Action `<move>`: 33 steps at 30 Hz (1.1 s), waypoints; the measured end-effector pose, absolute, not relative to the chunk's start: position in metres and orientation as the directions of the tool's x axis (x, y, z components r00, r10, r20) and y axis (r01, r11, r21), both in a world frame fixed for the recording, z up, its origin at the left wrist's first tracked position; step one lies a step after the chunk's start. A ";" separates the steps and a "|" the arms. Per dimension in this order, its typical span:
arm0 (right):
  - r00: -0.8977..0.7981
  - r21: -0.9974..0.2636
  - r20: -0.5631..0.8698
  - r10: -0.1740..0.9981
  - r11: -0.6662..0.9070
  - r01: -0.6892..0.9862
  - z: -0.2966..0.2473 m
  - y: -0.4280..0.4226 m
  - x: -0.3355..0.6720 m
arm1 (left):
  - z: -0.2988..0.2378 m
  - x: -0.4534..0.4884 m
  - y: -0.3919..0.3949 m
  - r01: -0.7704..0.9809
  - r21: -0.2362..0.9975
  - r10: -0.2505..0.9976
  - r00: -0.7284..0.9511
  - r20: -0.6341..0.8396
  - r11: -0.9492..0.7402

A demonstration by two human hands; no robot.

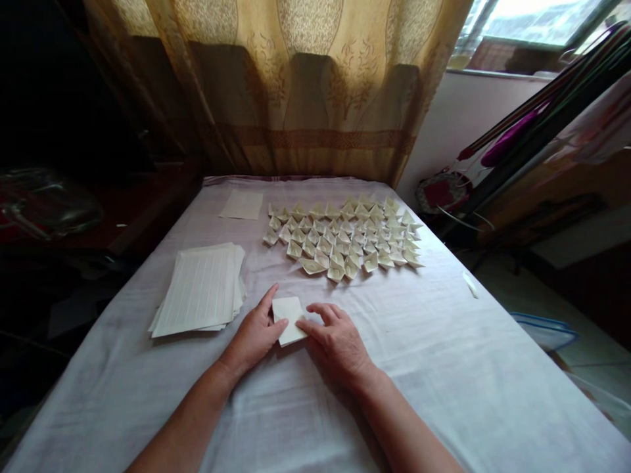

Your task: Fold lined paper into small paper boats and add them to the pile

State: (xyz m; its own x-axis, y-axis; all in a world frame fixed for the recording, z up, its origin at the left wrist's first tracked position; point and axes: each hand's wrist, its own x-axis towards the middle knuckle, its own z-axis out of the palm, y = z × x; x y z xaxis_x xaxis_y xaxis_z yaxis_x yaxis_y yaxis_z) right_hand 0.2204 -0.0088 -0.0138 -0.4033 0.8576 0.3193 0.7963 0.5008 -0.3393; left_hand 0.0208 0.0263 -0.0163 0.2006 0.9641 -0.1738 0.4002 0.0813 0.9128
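A small folded square of paper (pixel 288 311) is held between my two hands, just above or on the cloth in front of me. My left hand (pixel 256 332) grips its left edge, thumb on top and index finger stretched out past the upper corner. My right hand (pixel 338 338) pinches its right edge, thumb on the face and fingers curled. Beyond them stand several folded paper boats (pixel 340 240), packed close in rows. To the left lies a stack of lined paper sheets (pixel 200 286).
A single pale sheet (pixel 242 204) lies at the table's far left. Near the right edge is a small white scrap (pixel 470 286). A patterned curtain (pixel 296 98) hangs behind the table (pixel 419 368). A blue-edged clear item (pixel 545 328) sits beyond the right edge.
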 end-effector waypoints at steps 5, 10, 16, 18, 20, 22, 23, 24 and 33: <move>-0.540 -0.201 0.303 0.785 0.607 0.769 -0.009 -0.012 0.222 | -0.010 0.012 0.007 0.745 0.524 0.908 0.294 0.299 -0.413; -0.601 -0.228 0.327 0.730 0.678 0.699 -0.008 -0.008 0.227 | -0.004 -0.002 -0.005 0.646 0.346 0.733 0.615 0.292 -0.680; -0.562 -0.389 0.376 0.736 0.676 0.625 -0.010 0.003 0.234 | 0.001 -0.002 0.007 0.635 0.324 0.713 0.636 0.297 -0.701; -0.543 -0.472 0.349 0.764 0.644 0.602 -0.009 0.008 0.236 | 0.001 -0.002 0.012 0.629 0.339 0.714 0.631 0.303 -0.699; -0.529 -0.528 0.328 0.782 0.617 0.584 -0.009 0.014 0.237 | -0.001 -0.002 0.016 0.626 0.369 0.726 0.610 0.318 -0.687; -0.503 -0.566 0.313 0.806 0.583 0.583 -0.010 0.018 0.237 | -0.004 -0.002 0.017 0.625 0.394 0.739 0.576 0.351 -0.674; -0.483 -0.581 0.304 0.821 0.562 0.589 -0.011 0.020 0.236 | -0.006 -0.002 0.018 0.625 0.404 0.745 0.556 0.370 -0.667; -0.459 -0.594 0.297 0.837 0.539 0.597 -0.012 0.020 0.235 | -0.007 -0.002 0.018 0.628 0.414 0.752 0.535 0.386 -0.659; -0.157 -0.656 0.372 0.915 0.379 0.653 -0.019 0.010 0.213 | -0.010 0.007 0.017 0.720 0.390 0.810 0.430 0.397 -0.574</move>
State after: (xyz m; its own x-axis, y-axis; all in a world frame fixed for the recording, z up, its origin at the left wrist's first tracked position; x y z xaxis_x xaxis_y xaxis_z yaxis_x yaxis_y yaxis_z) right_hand 0.2127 0.0096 -0.0185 -0.1571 0.9148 0.3722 0.6525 0.3790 -0.6562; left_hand 0.0066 0.0173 -0.0103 0.4305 0.8104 0.3974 0.7204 -0.5738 0.3896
